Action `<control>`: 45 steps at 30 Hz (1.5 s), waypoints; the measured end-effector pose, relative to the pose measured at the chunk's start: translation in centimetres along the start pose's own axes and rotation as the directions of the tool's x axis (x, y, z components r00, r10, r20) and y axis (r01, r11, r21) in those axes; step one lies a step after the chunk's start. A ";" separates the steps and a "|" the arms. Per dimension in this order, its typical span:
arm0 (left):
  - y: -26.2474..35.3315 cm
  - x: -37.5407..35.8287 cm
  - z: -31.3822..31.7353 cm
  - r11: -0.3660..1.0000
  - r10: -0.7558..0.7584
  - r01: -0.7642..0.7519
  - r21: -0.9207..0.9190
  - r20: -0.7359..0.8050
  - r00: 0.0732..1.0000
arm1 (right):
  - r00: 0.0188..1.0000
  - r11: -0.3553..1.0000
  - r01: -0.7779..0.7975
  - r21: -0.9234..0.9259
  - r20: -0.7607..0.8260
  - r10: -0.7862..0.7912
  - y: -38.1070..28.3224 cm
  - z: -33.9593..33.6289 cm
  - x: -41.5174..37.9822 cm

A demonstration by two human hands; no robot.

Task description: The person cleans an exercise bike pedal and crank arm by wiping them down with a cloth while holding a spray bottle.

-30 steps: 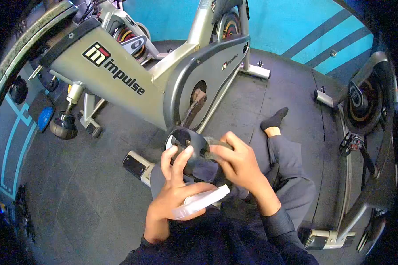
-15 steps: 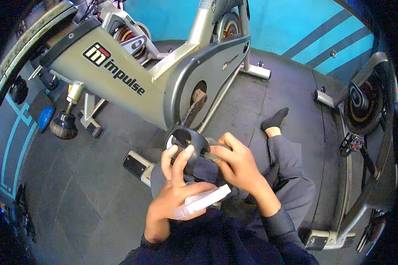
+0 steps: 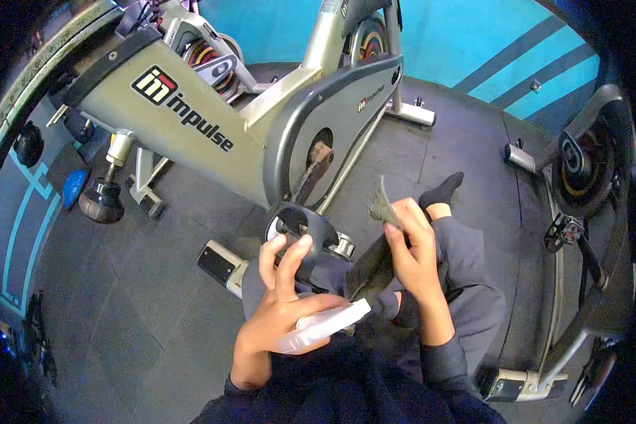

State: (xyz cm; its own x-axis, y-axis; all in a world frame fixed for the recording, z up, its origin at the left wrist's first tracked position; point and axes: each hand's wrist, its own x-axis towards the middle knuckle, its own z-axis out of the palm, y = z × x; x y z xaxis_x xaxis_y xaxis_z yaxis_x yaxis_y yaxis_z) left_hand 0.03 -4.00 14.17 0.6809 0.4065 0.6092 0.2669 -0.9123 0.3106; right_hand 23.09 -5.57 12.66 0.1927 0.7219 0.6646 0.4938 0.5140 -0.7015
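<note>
My left hand [image 3: 279, 307] is closed round a white, translucent plastic bottle [image 3: 325, 326], held between thumb and palm; most of its body is hidden. Two fingers of that hand reach up to the black pedal [image 3: 318, 225] of an exercise bike and rest against its near side. My right hand [image 3: 415, 258] pinches a dark grey cloth [image 3: 372, 272]. One corner of the cloth sticks up above the fingers, and the rest hangs down beside the pedal, apart from it. The pedal is joined to the crank arm [image 3: 311, 177].
The silver exercise bike [image 3: 191, 127] fills the upper left, with an adjusting knob [image 3: 102, 200] below its frame. Another bike [image 3: 579, 169] stands at the right. My legs [image 3: 466, 275] are folded on the dark floor [image 3: 148, 283]. A blue wall [image 3: 466, 42] is behind.
My right hand has moved away from the pedal, up and to the right, drawing the cloth off it. The pedal's silver end now shows. My left hand has barely moved.
</note>
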 end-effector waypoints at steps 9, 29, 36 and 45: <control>-0.2 -0.1 0.5 0.998 -0.016 0.014 -0.063 -0.036 0.999 | 0.979 0.909 0.184 -0.373 0.151 -0.137 -0.9 1.3 -2.2; 0.1 0.3 0.0 1.000 -0.010 0.010 0.008 -0.007 1.000 | 0.961 0.839 0.270 -0.473 0.182 -0.207 -0.1 0.7 -3.2; 0.4 0.3 0.2 0.999 -0.029 0.029 0.019 -0.024 0.999 | 0.953 0.820 0.301 -0.487 0.193 -0.235 -0.8 1.2 -2.1; 0.2 0.1 0.2 0.999 -0.020 0.019 -0.034 -0.017 1.000 | 0.963 0.812 0.264 -0.520 0.184 -0.196 0.0 0.8 -3.7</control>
State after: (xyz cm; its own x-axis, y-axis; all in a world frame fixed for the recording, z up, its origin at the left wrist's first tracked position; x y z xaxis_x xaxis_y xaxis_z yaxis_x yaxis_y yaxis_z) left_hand 0.32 -4.11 14.11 0.6634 0.4255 0.6155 0.2570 -0.9021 0.3467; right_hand 21.74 -7.87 10.00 -0.0670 0.6802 0.7299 0.8929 0.3674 -0.2603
